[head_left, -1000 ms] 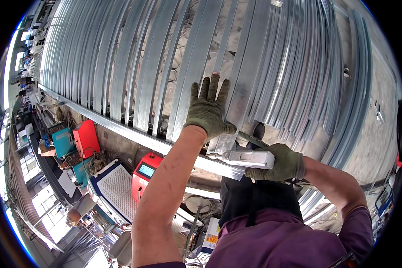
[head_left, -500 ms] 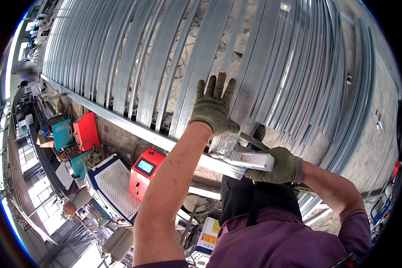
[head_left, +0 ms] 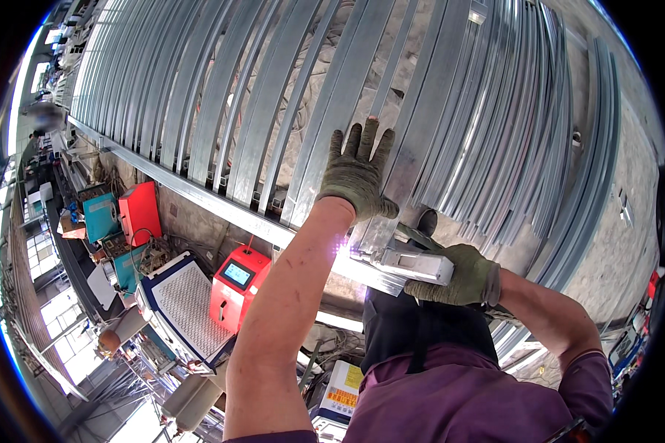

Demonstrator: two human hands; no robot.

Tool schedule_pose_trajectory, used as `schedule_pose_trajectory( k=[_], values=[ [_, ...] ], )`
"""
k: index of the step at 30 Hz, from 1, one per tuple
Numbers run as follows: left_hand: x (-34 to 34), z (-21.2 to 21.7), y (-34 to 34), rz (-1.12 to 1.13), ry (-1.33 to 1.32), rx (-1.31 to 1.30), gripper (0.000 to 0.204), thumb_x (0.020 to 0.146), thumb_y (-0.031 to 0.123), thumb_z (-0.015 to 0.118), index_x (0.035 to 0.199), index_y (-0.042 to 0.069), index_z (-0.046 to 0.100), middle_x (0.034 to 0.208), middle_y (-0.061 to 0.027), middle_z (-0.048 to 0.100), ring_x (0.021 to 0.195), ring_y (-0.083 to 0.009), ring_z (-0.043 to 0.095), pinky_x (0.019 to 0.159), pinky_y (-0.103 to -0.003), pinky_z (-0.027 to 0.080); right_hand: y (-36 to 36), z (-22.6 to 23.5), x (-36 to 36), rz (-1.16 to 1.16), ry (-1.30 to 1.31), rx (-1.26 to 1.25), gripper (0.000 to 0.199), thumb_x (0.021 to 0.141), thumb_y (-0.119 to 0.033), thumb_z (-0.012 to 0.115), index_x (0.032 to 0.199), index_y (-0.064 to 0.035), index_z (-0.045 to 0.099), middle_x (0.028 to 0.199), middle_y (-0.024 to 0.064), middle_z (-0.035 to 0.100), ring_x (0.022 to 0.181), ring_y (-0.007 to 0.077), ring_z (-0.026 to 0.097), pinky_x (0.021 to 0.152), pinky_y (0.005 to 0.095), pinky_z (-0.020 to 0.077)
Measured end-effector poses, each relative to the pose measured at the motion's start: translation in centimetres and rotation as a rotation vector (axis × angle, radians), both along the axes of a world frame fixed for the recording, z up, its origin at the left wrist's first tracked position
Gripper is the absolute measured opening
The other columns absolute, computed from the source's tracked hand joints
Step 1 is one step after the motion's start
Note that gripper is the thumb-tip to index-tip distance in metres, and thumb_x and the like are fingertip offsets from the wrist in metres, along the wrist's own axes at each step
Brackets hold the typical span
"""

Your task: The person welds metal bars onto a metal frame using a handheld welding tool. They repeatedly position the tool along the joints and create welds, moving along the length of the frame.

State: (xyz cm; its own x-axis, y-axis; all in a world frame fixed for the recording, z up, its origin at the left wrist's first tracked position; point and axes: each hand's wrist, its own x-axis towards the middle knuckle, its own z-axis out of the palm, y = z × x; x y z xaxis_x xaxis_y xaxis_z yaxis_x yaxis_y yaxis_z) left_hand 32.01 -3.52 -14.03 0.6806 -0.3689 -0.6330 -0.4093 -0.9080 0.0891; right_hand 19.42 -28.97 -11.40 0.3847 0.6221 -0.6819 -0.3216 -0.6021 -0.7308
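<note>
Head view: a handheld welding torch (head_left: 410,262), a pale grey metal body with a dark hose end behind it, sits low in the middle of the picture, its tip against the long cross rail (head_left: 222,207) where an upright galvanised strip (head_left: 403,159) meets it. A bright white-violet glare (head_left: 345,255) burns at that tip. The right hand (head_left: 458,277), in a worn green-grey knit glove, is wrapped tight around the torch from below. The left hand (head_left: 358,177), gloved the same way, lies flat and spread wide on the strip just above the glare, fingers pointing up, holding nothing. The bare left forearm runs down from it to the lower edge; the right arm comes in from the lower right in a purple sleeve (head_left: 591,369).

Around the joint, many more grey steel strips (head_left: 222,96) stand side by side, all crossing the same rail and fanning out toward the top of the picture. Behind them shows a rough concrete surface (head_left: 613,221). Below the rail on the left stand a red machine with a small screen (head_left: 236,284), a white cabinet with a perforated top (head_left: 181,306), a second red box (head_left: 139,210) and a teal one (head_left: 100,214). Windows (head_left: 22,325) line the far left rim.
</note>
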Motion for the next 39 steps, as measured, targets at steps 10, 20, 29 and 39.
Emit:
schedule_pose_trajectory(
  k=[10,20,29,39],
  values=[
    [0.0,0.2,-0.2,-0.005,0.000,0.017,0.147,0.084,0.082,0.084,0.186,0.016,0.001,0.192,-0.0211,-0.005,0.179,-0.0378,0.002,0.144,-0.057,0.001,-0.2,0.6,0.1,0.026,-0.021,-0.045,0.076,0.093,-0.070,0.083,0.149,-0.0188,0.076,0.125,0.0137,0.085,0.118,0.0327,0.081,0.106,0.0423,0.0624],
    [-0.1,0.0,0.0,-0.003,-0.016,0.015,0.150,0.080,0.083,0.086,0.186,0.018,0.001,0.193,-0.0202,-0.005,0.179,-0.0366,0.003,0.144,-0.057,0.000,-0.4,0.8,0.3,0.034,0.010,-0.021,0.072,0.093,-0.067,0.085,0.146,-0.0179,0.077,0.125,0.0117,0.085,0.117,0.0299,0.081,0.107,0.0396,0.0628],
    [-0.1,-0.3,-0.1,-0.005,-0.022,0.016,0.150,0.081,0.083,0.085,0.186,0.017,0.000,0.192,-0.0208,-0.004,0.179,-0.0374,0.003,0.144,-0.057,0.002,-0.9,0.2,-0.6,-0.003,0.001,-0.006,0.072,0.093,-0.070,0.083,0.143,-0.0181,0.078,0.122,0.0131,0.085,0.115,0.0340,0.081,0.104,0.0428,0.0642],
    [0.0,0.0,-0.1,-0.004,-0.018,0.010,0.149,0.081,0.082,0.085,0.186,0.016,0.001,0.192,-0.0221,-0.003,0.178,-0.0385,0.004,0.144,-0.057,0.002,-1.5,-0.8,-1.5,0.033,-0.081,-0.006,0.074,0.092,-0.074,0.081,0.142,-0.0196,0.078,0.119,0.0125,0.085,0.111,0.0347,0.082,0.101,0.0432,0.0662]
  ],
)
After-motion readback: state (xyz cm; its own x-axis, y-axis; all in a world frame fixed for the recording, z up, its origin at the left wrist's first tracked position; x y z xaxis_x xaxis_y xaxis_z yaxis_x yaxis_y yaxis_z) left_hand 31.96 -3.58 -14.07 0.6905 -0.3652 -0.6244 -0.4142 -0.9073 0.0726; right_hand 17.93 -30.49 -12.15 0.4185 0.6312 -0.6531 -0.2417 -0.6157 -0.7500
